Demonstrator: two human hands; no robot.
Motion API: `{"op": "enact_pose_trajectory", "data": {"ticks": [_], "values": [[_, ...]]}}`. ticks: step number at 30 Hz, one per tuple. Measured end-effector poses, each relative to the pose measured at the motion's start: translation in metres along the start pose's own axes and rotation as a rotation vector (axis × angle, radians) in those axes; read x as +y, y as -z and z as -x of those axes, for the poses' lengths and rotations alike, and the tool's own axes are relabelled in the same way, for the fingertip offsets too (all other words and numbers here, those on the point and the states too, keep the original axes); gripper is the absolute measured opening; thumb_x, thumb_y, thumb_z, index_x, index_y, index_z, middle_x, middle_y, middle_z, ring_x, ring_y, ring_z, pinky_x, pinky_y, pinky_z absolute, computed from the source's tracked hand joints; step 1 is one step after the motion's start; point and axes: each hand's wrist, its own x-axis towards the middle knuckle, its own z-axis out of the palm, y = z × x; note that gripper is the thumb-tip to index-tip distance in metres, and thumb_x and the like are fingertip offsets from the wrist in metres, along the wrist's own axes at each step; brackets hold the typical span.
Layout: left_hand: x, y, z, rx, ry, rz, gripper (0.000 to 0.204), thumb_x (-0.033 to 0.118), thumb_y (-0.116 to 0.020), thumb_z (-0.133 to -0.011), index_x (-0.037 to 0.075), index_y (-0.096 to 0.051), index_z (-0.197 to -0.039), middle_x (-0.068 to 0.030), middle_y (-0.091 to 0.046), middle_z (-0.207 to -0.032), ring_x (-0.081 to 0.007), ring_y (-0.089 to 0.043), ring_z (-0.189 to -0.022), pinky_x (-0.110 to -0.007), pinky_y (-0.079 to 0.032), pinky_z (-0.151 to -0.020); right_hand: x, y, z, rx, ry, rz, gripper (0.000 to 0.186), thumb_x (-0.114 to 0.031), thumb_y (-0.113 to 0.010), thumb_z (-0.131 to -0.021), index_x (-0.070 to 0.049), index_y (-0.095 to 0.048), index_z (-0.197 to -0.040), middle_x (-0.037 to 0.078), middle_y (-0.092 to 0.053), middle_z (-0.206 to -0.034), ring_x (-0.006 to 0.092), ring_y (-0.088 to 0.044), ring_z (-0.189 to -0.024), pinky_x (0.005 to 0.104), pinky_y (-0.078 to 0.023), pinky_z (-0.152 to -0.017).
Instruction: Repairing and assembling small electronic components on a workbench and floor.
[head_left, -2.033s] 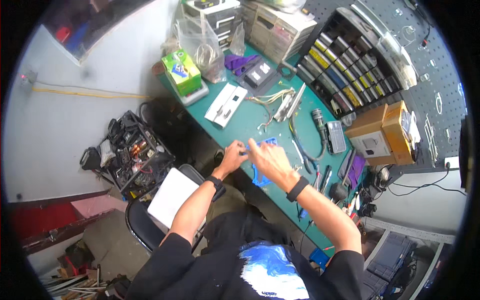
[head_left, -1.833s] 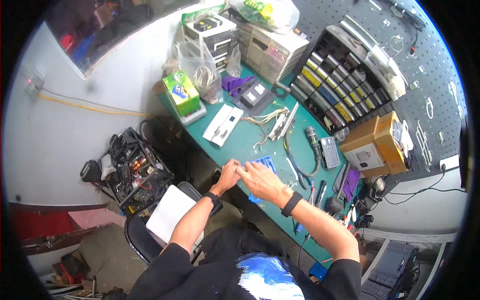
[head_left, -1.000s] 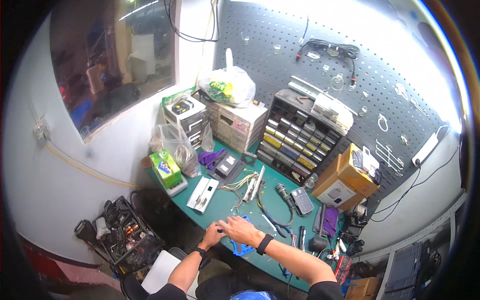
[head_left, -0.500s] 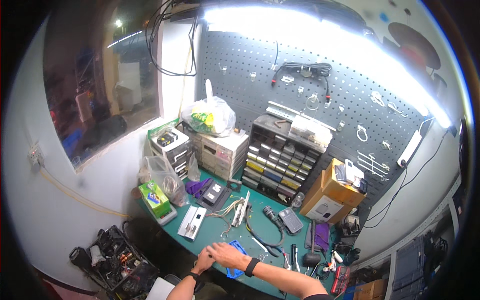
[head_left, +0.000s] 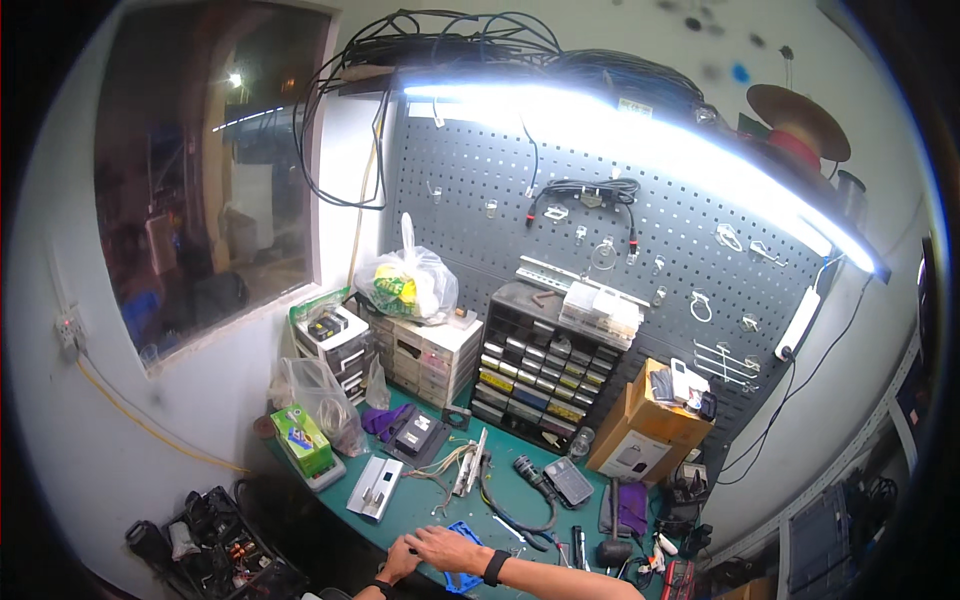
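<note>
My left hand (head_left: 398, 563) and my right hand (head_left: 450, 549) meet at the near edge of the green workbench (head_left: 425, 505), each with a dark band at the wrist. The right hand reaches across from the right, its curled fingers against the left hand's fingertips. Both look closed; whatever sits between them is too small or hidden to make out. Partly under the right hand lies a blue plastic frame (head_left: 461, 579). Beyond the hands rests a silver metal box (head_left: 376, 487), with a bundle of thin wires (head_left: 433, 474) and a pale metal bar (head_left: 469, 463) to its right.
A flashlight (head_left: 533, 478), a clear-lidded case (head_left: 569, 483) and a black mallet (head_left: 613, 551) lie to the right. Behind stand a small-parts drawer cabinet (head_left: 545, 370) and a cardboard box (head_left: 640, 430). A crate of tools (head_left: 225, 550) sits low on the left.
The view has tilted up, so the bench and hands sit lower in the picture. Both hands stay together beside the blue frame, with only slight finger movement.
</note>
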Motion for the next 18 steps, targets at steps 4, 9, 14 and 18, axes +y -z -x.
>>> {"op": "enact_pose_trajectory", "data": {"ticks": [4,9,14,18], "values": [[-0.003,0.003,-0.001,-0.043,-0.044,-0.011,0.035,0.026,-0.080,-0.078,0.005,-0.071,-0.104,-0.0179,-0.067,-0.105,-0.0322,-0.064,-0.103,-0.044,-0.050,-0.092,-0.006,0.005,-0.001,-0.056,-0.048,-0.039,0.046,-0.017,-0.058,-0.093,0.000,-0.046,-0.134,0.022,-0.061,-0.097,0.0409,-0.064,-0.087,0.0451,-0.053,-0.079],[0.009,0.004,0.002,-0.022,0.104,0.233,0.033,0.024,-0.079,-0.079,0.004,-0.071,-0.104,-0.0184,-0.068,-0.106,-0.0334,-0.063,-0.106,-0.045,-0.051,-0.092,-0.011,-0.002,-0.004,-0.090,-0.237,-0.075,0.035,-0.023,-0.059,-0.095,-0.004,-0.048,-0.121,0.019,-0.060,-0.090,0.0397,-0.064,-0.084,0.0455,-0.053,-0.076],[0.013,0.004,0.003,0.006,0.187,0.092,0.023,0.020,-0.078,-0.079,0.008,-0.074,-0.098,-0.0155,-0.067,-0.109,-0.0330,-0.063,-0.105,-0.043,-0.050,-0.092,-0.002,0.001,-0.003,-0.102,0.012,-0.014,0.040,-0.019,-0.056,-0.093,-0.002,-0.046,-0.127,0.020,-0.060,-0.093,0.0397,-0.063,-0.090,0.0433,-0.053,-0.078],[0.009,0.006,0.002,-0.004,0.036,-0.060,0.025,0.023,-0.080,-0.079,0.009,-0.075,-0.098,-0.0145,-0.066,-0.110,-0.0320,-0.063,-0.103,-0.042,-0.050,-0.092,-0.014,0.027,-0.006,-0.046,-0.099,-0.092,0.040,-0.022,-0.059,-0.092,-0.002,-0.046,-0.124,0.020,-0.062,-0.093,0.0394,-0.064,-0.089,0.0445,-0.053,-0.079]]}}
